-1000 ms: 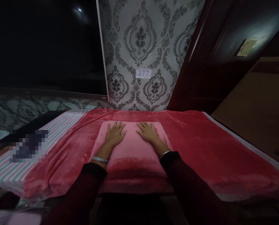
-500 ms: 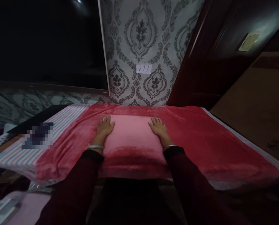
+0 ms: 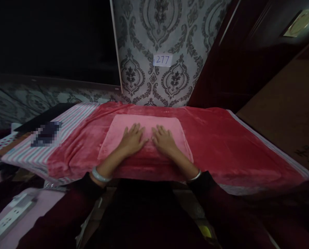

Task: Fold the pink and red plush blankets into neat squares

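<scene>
A folded pink cloth [image 3: 118,133] lies flat on a red plush blanket [image 3: 222,145] that covers the table. My left hand [image 3: 132,139] rests palm down on the middle of the cloth, fingers spread. My right hand [image 3: 164,139] lies flat beside it, fingers apart, almost touching the left. Each wrist carries a silver bangle, and dark red sleeves cover both arms.
A striped sheet [image 3: 68,121] shows under the blanket at the left, with a blurred dark patch [image 3: 46,134] on it. The patterned wall behind bears a label reading 277 [image 3: 162,60]. A white power strip [image 3: 9,218] lies lower left. A dark door [image 3: 242,58] stands at the right.
Both hands slid from the cloth's left and right edges inward to its middle. Before that they had moved outward from the centre. The camera has tipped down a little.
</scene>
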Demonstrator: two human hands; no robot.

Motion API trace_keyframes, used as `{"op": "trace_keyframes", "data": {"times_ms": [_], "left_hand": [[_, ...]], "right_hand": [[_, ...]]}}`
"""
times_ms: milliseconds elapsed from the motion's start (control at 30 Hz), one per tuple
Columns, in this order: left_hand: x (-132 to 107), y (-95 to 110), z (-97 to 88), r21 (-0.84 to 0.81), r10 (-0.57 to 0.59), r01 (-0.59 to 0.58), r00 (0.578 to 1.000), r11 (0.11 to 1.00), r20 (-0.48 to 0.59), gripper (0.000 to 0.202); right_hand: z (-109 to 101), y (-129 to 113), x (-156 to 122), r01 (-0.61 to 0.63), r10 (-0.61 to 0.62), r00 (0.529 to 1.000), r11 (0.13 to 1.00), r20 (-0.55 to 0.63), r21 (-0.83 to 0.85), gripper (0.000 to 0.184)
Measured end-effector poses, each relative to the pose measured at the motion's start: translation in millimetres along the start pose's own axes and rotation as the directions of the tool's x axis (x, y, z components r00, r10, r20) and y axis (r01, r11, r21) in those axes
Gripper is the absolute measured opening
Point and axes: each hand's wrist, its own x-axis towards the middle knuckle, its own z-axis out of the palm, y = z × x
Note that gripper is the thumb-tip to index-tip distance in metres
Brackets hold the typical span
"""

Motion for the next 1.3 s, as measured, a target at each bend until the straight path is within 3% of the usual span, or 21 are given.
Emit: {"op": "trace_keyframes", "data": {"times_ms": [100,200,433,633,800,967,1167,1233,1300], "left_hand": [[-20,25,29.0,0.047,0.055,-0.055,0.998,0.997,-0.008,0.061],[-26,27,44.6,0.074,0.061,-0.059,0.998,0.996,-0.028,0.061],[-24,22,40.0,0.048,0.051,-0.051,0.999,0.998,-0.006,0.063],[-23,21,43.5,0.043,0.047,-0.047,0.999,0.998,-0.012,0.063],[-22,21,43.1,0.048,0.043,-0.042,0.999,0.998,-0.018,0.063],[-22,21,43.4,0.054,0.049,-0.048,0.998,0.997,-0.029,0.062],[-24,20,41.1,0.027,0.068,-0.065,0.992,0.997,-0.109,0.059],[-28,21,40.0,0.019,0.092,-0.090,0.982,0.996,-0.166,0.055],[-37,23,42.3,0.036,0.149,-0.145,0.964,0.989,-0.221,0.052]], "right_hand": [[25,-22,-15,0.076,-0.077,0.997,0.996,-0.017,-0.039,0.059],[38,-23,-20,0.072,-0.074,0.996,0.996,-0.044,-0.047,0.059],[32,-7,-16,0.056,-0.057,0.998,0.998,-0.004,-0.040,0.059],[23,33,-32,-0.148,0.148,0.989,0.985,0.003,-0.085,0.065],[18,62,-48,-0.329,0.333,0.942,0.942,0.041,-0.067,0.063],[17,73,-55,-0.373,0.375,0.925,0.927,0.067,-0.042,0.062],[-13,67,-43,-0.271,0.279,0.958,0.956,0.067,-0.112,0.059],[-21,55,-30,-0.142,0.145,0.989,0.986,0.030,-0.083,0.057],[-22,36,-13,0.062,-0.062,0.997,0.998,0.038,-0.013,0.056]]}}
